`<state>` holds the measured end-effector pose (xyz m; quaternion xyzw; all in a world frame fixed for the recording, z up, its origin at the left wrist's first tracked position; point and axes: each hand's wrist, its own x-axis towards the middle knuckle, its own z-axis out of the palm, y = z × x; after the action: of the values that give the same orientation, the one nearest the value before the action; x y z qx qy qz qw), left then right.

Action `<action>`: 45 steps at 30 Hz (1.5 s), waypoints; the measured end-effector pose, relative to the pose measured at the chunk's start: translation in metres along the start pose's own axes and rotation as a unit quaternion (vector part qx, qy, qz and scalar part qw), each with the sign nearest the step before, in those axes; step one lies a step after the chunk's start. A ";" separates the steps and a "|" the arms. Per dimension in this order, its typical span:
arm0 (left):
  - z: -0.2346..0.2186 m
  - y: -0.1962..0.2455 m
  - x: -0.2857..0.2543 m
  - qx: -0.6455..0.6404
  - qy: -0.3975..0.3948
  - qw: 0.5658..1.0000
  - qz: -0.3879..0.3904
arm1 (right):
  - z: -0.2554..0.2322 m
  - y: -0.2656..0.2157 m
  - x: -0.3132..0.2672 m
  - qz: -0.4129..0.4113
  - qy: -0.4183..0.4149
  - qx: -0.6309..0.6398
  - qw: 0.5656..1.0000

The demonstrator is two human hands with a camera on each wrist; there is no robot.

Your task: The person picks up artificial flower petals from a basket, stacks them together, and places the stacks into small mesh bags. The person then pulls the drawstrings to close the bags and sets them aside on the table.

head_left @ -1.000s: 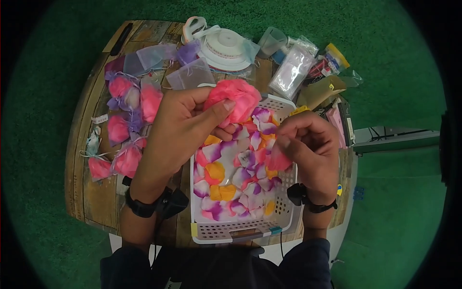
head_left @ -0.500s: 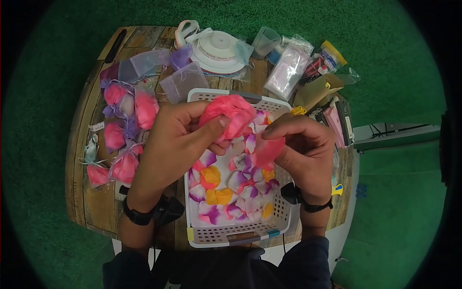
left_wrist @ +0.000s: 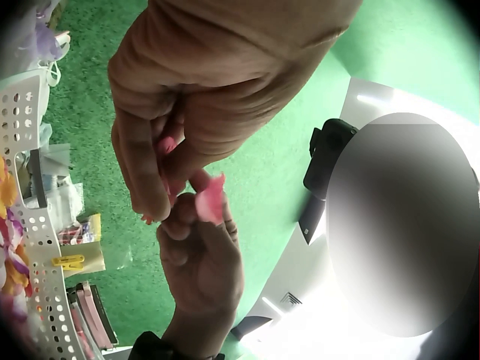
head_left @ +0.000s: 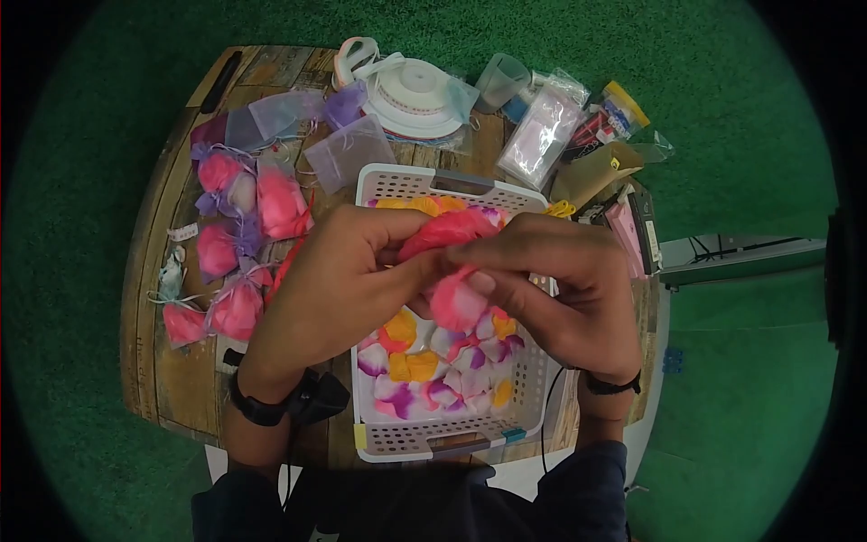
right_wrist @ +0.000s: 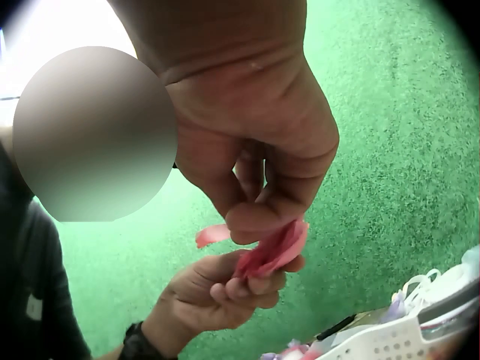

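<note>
Left hand (head_left: 330,285) grips a pink petal bunch (head_left: 452,228), right hand (head_left: 578,294) pinches a single petal (head_left: 458,307); light, even pressure should avoid creasing either.

Held pink petals (head_left: 458,307) partly hidden by fingers (head_left: 510,250), basket (left_wrist: 21,124) cropped in wrist views

A pink petal (right_wrist: 212,235) is pinched by the right hand (right_wrist: 251,135), its end exposed beside the grip. Just below that grip, a pink petal bunch (right_wrist: 281,251) is held by the left hand (right_wrist: 214,294), its wrist circled by a black band (right_wrist: 138,342). Farther below, a perforated white basket (right_wrist: 373,349) is partly seen; green flooring (right_wrist: 397,150) is spread behind.
</note>
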<state>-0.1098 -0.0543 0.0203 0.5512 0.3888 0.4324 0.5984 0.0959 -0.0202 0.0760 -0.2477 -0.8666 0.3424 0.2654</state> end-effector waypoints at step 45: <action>0.006 0.010 -0.009 -0.135 -0.036 0.989 -0.056 | 0.013 0.022 -0.009 0.162 0.073 0.168 0.970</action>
<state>-0.1082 -0.0646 0.0306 0.4580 0.3352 0.4264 0.7043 0.0993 -0.0176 0.0491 -0.3607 -0.7235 0.5025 0.3064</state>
